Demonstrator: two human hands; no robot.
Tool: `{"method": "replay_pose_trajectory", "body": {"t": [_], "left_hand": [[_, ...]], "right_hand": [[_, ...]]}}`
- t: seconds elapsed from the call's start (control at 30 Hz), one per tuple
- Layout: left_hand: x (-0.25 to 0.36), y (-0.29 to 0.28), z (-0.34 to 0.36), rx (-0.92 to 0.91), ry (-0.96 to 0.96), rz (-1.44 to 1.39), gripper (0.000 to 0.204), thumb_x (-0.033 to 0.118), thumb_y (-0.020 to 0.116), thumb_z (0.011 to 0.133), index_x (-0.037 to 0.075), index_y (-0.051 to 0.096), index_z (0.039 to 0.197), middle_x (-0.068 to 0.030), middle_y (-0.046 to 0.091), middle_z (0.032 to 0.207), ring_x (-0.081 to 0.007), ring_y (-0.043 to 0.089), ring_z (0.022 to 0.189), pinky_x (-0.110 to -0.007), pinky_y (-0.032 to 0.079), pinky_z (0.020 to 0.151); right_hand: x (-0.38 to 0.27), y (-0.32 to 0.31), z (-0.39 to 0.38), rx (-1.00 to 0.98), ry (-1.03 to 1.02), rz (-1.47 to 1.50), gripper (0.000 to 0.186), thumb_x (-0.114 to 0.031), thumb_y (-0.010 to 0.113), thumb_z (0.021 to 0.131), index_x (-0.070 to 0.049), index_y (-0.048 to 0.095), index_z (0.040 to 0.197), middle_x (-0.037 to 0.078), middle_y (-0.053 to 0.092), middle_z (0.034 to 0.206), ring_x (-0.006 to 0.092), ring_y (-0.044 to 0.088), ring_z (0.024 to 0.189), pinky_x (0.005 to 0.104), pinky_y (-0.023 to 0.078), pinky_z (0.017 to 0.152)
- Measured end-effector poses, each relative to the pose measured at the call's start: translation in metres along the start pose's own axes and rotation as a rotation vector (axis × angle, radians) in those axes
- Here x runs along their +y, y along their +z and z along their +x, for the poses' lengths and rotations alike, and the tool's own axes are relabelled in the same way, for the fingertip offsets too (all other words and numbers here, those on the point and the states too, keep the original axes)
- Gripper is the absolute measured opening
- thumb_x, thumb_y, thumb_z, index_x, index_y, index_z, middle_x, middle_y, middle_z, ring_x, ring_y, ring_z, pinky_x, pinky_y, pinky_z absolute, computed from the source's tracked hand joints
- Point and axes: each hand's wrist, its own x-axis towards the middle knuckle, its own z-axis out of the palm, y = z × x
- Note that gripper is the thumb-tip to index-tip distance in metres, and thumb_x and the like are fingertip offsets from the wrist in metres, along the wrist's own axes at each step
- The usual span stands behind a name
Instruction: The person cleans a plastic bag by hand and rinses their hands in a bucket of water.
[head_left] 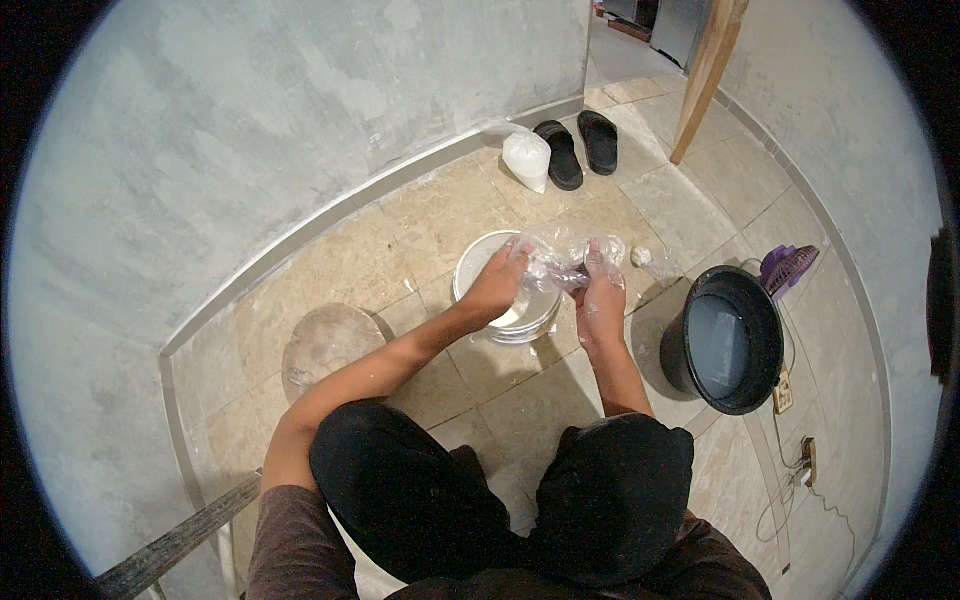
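Note:
Between my two hands is a clear, crumpled plastic bag (552,268), with whitish smears on it. My left hand (497,283) grips its left side, over the white bucket (468,262). Closed on the bag's right end, my right hand (602,295) is just past the bucket's right rim. Some white material shows inside the bucket, though my left hand and the bag hide part of the opening. White specks dot my forearms.
Right of me stands a black bucket (677,352) of greyish water, near a purple fan (790,268) and power sockets (783,390). A tied bag of white powder (527,160) and black slippers (598,143) lie ahead. At left is a round lid-like disc (325,350); a wooden post (705,85) stands far right.

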Motion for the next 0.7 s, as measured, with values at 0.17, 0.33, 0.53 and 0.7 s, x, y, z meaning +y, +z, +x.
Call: {"method": "replay_pose_trajectory", "body": {"t": [0.17, 0.33, 0.53, 0.7], "left_hand": [[-0.032, 0.004, 0.011, 0.017, -0.034, -0.612, 0.036, 0.010, 0.042, 0.091, -0.006, 0.045, 0.123, -0.0221, 0.053, 0.118, -0.0326, 0.051, 0.113, -0.036, 0.039, 0.101], [-0.025, 0.006, 0.013, -0.204, -0.200, -1.255, 0.031, 0.001, 0.039, 0.086, -0.008, 0.047, 0.115, -0.0202, 0.054, 0.113, -0.0308, 0.053, 0.111, -0.039, 0.041, 0.101], [-0.014, -0.010, 0.013, -0.363, -0.209, -1.378, 0.027, 0.000, 0.039, 0.087, -0.008, 0.049, 0.111, -0.0196, 0.054, 0.113, -0.0293, 0.053, 0.110, -0.039, 0.040, 0.102], [-0.027, -0.014, 0.024, -0.337, 0.008, -0.825, 0.025, 0.001, 0.040, 0.090, -0.007, 0.053, 0.111, -0.0179, 0.060, 0.111, -0.0287, 0.058, 0.105, -0.037, 0.044, 0.097]], "right_hand": [[0.002, 0.003, 0.004, -0.070, 0.431, 0.479, 0.025, -0.016, 0.041, 0.096, 0.002, 0.052, 0.110, 0.014, 0.063, 0.099, 0.0256, 0.065, 0.088, 0.0349, 0.056, 0.076], [0.017, -0.019, 0.023, -0.126, 0.542, 0.540, 0.026, -0.019, 0.040, 0.097, 0.001, 0.054, 0.107, 0.013, 0.063, 0.101, 0.0215, 0.064, 0.086, 0.0325, 0.055, 0.072], [0.005, 0.001, 0.002, -0.273, 0.414, 0.449, 0.030, -0.026, 0.046, 0.096, -0.002, 0.053, 0.112, 0.011, 0.062, 0.101, 0.0213, 0.062, 0.093, 0.0345, 0.053, 0.082], [-0.007, -0.006, -0.007, -0.401, 0.064, 0.069, 0.031, -0.021, 0.057, 0.092, -0.002, 0.053, 0.116, 0.009, 0.061, 0.104, 0.0183, 0.060, 0.092, 0.0319, 0.050, 0.084]]}}
